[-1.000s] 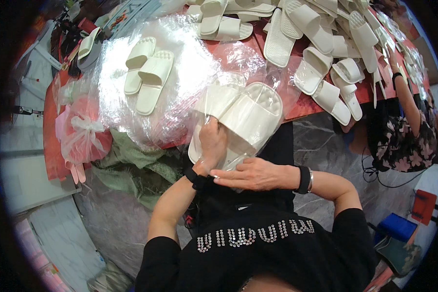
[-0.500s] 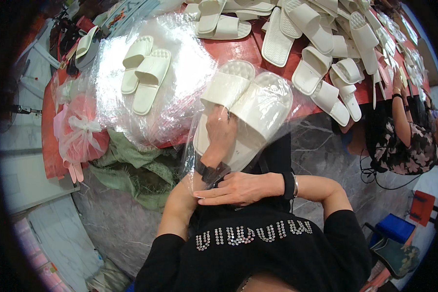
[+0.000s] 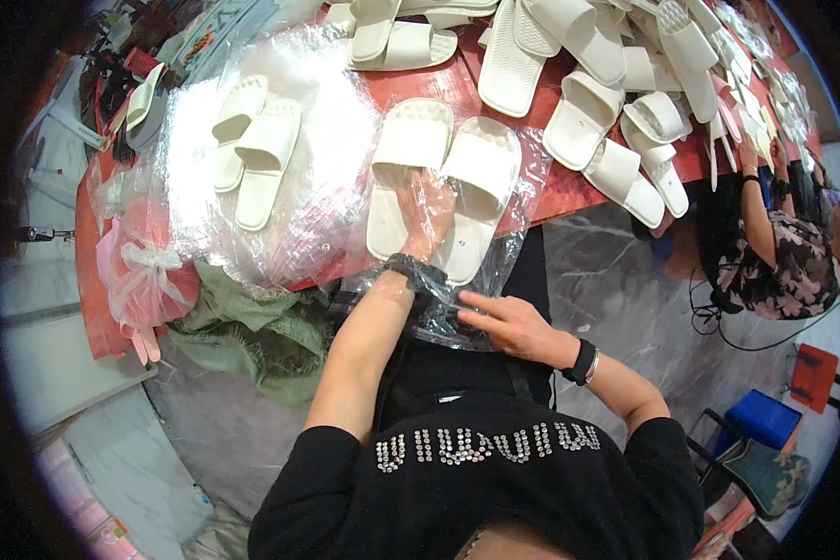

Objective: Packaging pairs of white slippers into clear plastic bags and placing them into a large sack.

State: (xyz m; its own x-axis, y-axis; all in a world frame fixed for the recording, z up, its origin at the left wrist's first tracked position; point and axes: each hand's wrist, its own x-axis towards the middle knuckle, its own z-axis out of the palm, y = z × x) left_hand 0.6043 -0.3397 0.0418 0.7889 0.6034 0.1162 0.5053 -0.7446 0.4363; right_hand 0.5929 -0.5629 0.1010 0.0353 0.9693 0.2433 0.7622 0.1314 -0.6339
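A pair of cream slide slippers (image 3: 481,201) stands side by side inside a clear plastic bag (image 3: 506,271) at the table's edge. My left hand (image 3: 427,213) reaches into this bag up to the wrist and is closed on the slippers where their inner edges meet, its fingertips partly hidden by the straps. Just below the heels, my right hand (image 3: 523,329) is open, two fingers stretched out against the bag's mouth near my left wrist. Another cream pair (image 3: 266,168) lies to the left, on a stack of clear plastic bags (image 3: 331,121).
A heap of loose cream slippers (image 3: 579,121) covers the back right of the red table (image 3: 411,89). At its left edge sits a tied pink bag (image 3: 154,289), with green sacking (image 3: 252,327) below. Another person's arm (image 3: 758,215) works at the far right, beside hanging cables.
The bagged slippers have come down and left, toward the table's edge. My right hand has shifted right along the bag's mouth, and the bag now gathers around my left wrist.
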